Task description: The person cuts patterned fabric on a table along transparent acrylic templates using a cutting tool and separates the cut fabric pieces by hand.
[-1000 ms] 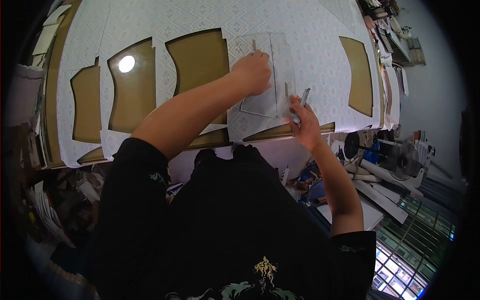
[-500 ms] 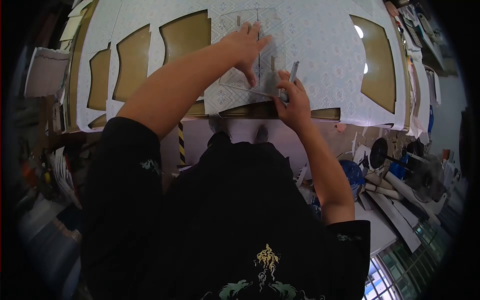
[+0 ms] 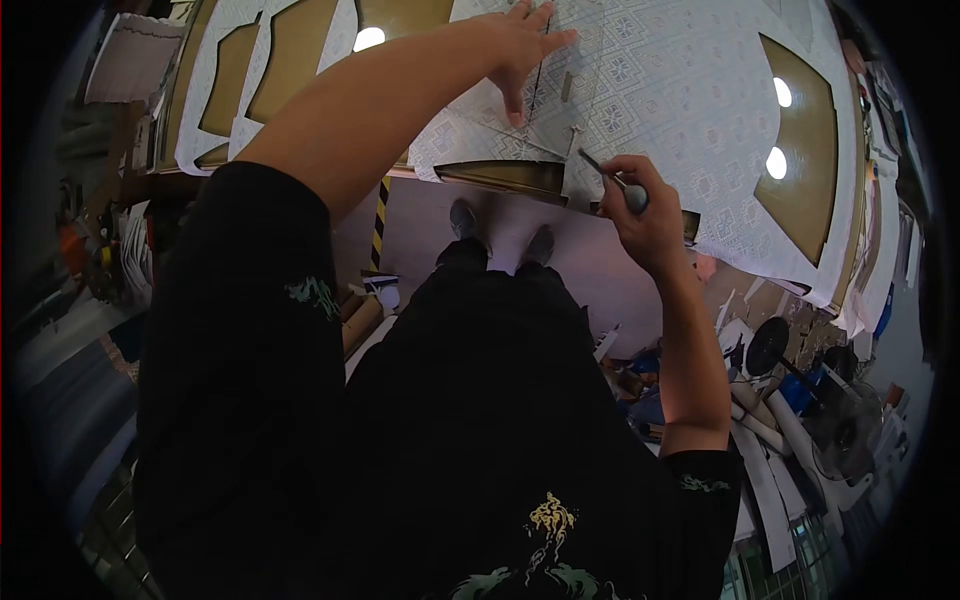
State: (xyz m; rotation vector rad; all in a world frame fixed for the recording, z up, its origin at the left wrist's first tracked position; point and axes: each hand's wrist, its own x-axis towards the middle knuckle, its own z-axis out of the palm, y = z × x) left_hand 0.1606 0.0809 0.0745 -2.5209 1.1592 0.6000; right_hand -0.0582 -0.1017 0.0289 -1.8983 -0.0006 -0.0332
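My left hand [image 3: 513, 50] lies with its fingers spread, pressing on a clear template [image 3: 550, 118] with dark lines and small slots. Beneath the template is a pale sheet of patterned fabric [image 3: 690, 110] on the table. Near the table's front edge, my right hand [image 3: 648, 222] is closed around a cutting knife [image 3: 634, 198] with a thin dark end and a rounded grey end. The knife's thin end points up and left, near the template's lower right corner. Whether it touches the fabric cannot be seen.
Curved cut-outs in the fabric bare the brown tabletop [image 3: 800, 200] at right and left. Rolls and papers line the table's sides. A fan [image 3: 842, 430] and long boards [image 3: 768, 500] stand on the floor at right. Yellow-black tape [image 3: 381, 220] marks the floor.
My right hand has drawn back toward the front edge and right, lifting the knife from the template's edge and turning it. My left hand stays on the template. The view has shifted.
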